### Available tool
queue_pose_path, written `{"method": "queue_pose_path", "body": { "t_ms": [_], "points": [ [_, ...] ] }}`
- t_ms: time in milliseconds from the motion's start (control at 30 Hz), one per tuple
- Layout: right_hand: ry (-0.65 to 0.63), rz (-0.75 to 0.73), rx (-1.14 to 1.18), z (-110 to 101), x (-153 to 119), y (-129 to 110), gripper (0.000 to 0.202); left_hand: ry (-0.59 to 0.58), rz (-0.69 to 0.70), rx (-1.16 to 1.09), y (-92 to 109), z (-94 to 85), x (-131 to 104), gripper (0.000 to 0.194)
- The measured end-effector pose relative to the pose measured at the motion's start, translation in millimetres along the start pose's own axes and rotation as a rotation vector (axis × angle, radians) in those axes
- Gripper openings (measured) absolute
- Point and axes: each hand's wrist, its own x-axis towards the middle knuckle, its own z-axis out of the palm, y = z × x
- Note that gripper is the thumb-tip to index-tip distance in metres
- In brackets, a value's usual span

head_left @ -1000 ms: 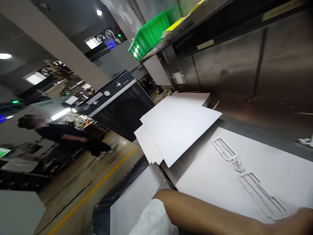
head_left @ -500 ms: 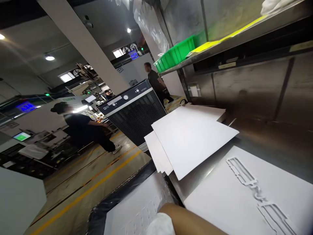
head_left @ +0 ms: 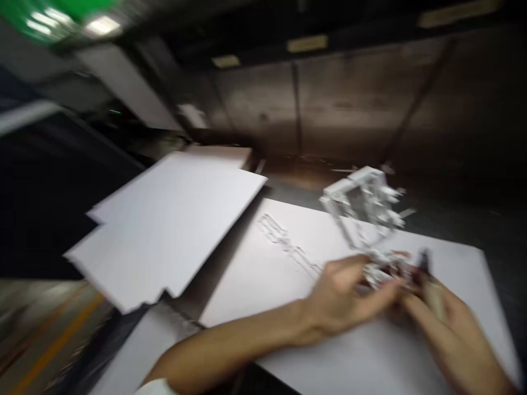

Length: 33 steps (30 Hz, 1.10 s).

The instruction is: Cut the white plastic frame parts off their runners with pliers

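Note:
Over a large white sheet [head_left: 255, 274], my two hands meet at a small white plastic part [head_left: 374, 274], blurred by motion. My left hand [head_left: 341, 299] pinches this part between thumb and fingers. My right hand [head_left: 457, 334] is closed round a pale-handled tool [head_left: 434, 296] with a dark tip; its exact kind is too smeared to make out. Just beyond the hands stand white plastic frames [head_left: 335, 195], bunched together. To the left of my left hand, a thin white openwork piece [head_left: 284, 241] lies flat on the sheet.
On the left, a stack of white boards [head_left: 164, 219] overhangs the bench edge. Behind the bench rises a metal back wall [head_left: 255, 104], below a dark shelf. Part of a green bin [head_left: 61, 16] shows at the upper left, above a dark louvred unit [head_left: 49, 192].
My view has swung right and down, from the workshop aisle and people to the bench. Both hands and the white plastic part are now visible; earlier only a forearm showed.

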Motion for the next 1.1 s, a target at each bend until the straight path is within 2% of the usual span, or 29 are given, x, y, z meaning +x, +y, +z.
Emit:
{"method": "queue_pose_path", "body": {
  "t_ms": [67,133,233,367,733,900,967,1067,1100],
  "points": [
    [-0.006,-0.002,-0.043,-21,-2,-4,0.029,0.030,-0.043,-0.048,-2,0.5,0,0.027],
    [-0.054,-0.021,-0.033,-29,1,-7,0.030,0.042,-0.097,-0.088,-3,-1.2,4,0.025],
    [-0.137,-0.030,0.067,-31,5,-10,0.019,0.066,-0.236,-0.214,2,-3.0,11,0.026],
    [-0.194,-0.039,0.140,-31,1,-18,0.017,0.051,-0.389,-0.406,8,-4.9,18,0.036],
    [-0.198,0.000,0.160,-35,-4,-22,0.011,0.024,-0.474,-0.474,8,-9.0,22,0.037],
    [-0.122,-0.081,-0.059,-32,-4,-24,0.012,-0.036,-0.519,-0.561,8,-9.6,25,0.050],
    [-0.075,-0.111,-0.171,-30,-3,-25,0.010,0.000,-0.578,-0.652,5,-7.6,26,0.046],
    [-0.105,-0.129,-0.294,-32,1,-29,0.002,0.170,-0.683,-0.770,-1,-5.2,29,0.023],
    [-0.107,-0.133,-0.322,-35,3,-30,0.005,0.204,-0.708,-0.781,-3,-5.5,30,0.019]
  ]
}}
